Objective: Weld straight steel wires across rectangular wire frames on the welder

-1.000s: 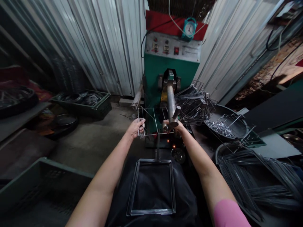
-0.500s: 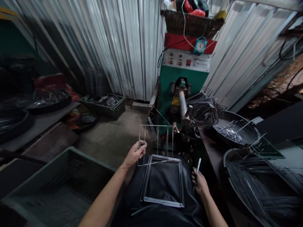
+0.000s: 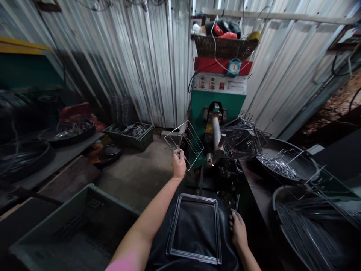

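Note:
My left hand (image 3: 178, 162) is stretched forward, closed on a rectangular wire frame (image 3: 195, 134). The frame is tilted on a corner in front of the green machine (image 3: 197, 101), left of its round metal arm (image 3: 216, 131). By my right thigh, my right hand (image 3: 238, 227) is closed around a few short metal rods (image 3: 237, 202) that stick up from the fist. On the black apron (image 3: 194, 229) over my lap lies a small stack of rectangular wire frames (image 3: 219, 229), touched by neither hand.
A green plastic crate (image 3: 90, 188) stands at the left. Bent wire pieces (image 3: 239, 135) hang beside the machine. On the right are a pan of small metal pieces (image 3: 278, 165) and a basin of rods (image 3: 304, 229). Another green crate (image 3: 145, 141) stands by the wall.
My left hand has moved forward and up, away from my lap, and the wire frame in it has turned onto a corner. My right hand stays low with the rods. The view has tilted up slightly.

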A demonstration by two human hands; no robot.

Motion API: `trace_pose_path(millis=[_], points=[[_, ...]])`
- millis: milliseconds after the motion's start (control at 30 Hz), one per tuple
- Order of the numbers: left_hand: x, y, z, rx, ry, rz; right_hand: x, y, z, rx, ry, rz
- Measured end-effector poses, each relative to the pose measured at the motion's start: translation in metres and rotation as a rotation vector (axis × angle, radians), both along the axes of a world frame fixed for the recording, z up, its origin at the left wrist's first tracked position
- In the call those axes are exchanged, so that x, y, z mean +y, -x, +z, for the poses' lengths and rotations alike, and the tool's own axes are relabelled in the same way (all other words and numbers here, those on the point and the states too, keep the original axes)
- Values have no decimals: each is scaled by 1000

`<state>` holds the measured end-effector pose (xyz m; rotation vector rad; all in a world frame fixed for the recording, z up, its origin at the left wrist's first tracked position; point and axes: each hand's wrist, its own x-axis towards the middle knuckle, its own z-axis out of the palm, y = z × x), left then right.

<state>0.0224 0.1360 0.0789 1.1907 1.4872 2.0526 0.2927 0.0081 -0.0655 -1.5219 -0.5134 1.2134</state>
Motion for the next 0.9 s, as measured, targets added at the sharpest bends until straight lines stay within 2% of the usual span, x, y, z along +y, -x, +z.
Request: trace_pose_path(millis=[133,300,600,700,900], points=[[34,-11,2,154,-33,107,-1,-1,2,0,9,-10],[56,-26,-2,198,17,193,1,-2,-2,34,18,-30],[57,-38,-28,210,101,257,2,-2,-3,86,14,-20],[56,-40,-25,185,96,242,2,-3,-3,83,14,-12],[67,-40,-9,184,42,240,3,-3,-4,62,32,-13]])
